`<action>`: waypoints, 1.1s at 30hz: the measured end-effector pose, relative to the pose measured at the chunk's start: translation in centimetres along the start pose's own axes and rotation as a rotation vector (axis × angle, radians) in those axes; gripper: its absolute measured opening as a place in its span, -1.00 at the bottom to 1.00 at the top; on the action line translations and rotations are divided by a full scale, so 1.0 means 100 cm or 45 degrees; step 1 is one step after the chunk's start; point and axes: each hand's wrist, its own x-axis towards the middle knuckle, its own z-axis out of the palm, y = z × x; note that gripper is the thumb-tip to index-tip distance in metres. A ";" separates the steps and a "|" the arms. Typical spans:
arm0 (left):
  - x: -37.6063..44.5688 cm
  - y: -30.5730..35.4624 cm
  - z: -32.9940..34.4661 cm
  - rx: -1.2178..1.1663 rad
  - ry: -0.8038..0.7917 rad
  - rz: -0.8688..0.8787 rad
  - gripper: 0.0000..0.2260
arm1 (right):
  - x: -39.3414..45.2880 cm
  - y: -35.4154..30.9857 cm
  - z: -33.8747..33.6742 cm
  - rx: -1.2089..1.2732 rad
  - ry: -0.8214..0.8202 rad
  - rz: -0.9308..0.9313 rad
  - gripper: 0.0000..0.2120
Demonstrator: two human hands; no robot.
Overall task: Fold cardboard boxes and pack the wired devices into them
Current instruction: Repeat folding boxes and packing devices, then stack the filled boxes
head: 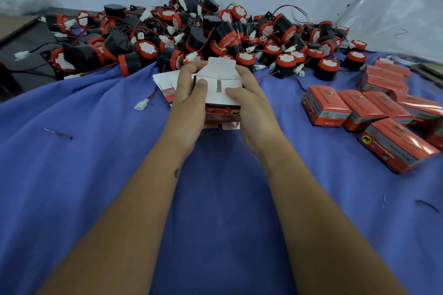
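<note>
- I have the box [221,93] gripped in both hands over the blue cloth [96,151]; left hand [189,100] and right hand [249,108] are each closed around a side, thumbs pressing the white end flaps flat.
- To finish well, I'd keep both thumbs down and tuck the upright tongue flap squarely, not skewed.
- The devices [215,36] lie heaped just beyond the box, wires tangled; flat box blanks [165,84] sit beside my left hand.
- Packed boxes [359,108] crowd the right side; open room lies near me and to the left.
</note>
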 end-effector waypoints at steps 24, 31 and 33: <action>-0.001 0.000 -0.006 -0.091 0.147 0.085 -0.69 | 0.001 0.001 -0.007 -0.068 0.206 -0.097 -0.77; -0.004 0.003 -0.007 0.376 0.096 0.673 -0.92 | 0.002 0.001 -0.007 0.018 0.114 0.022 -0.59; -0.004 0.001 -0.004 0.428 -0.003 0.626 -0.85 | 0.002 0.000 -0.007 0.096 0.146 0.017 -0.74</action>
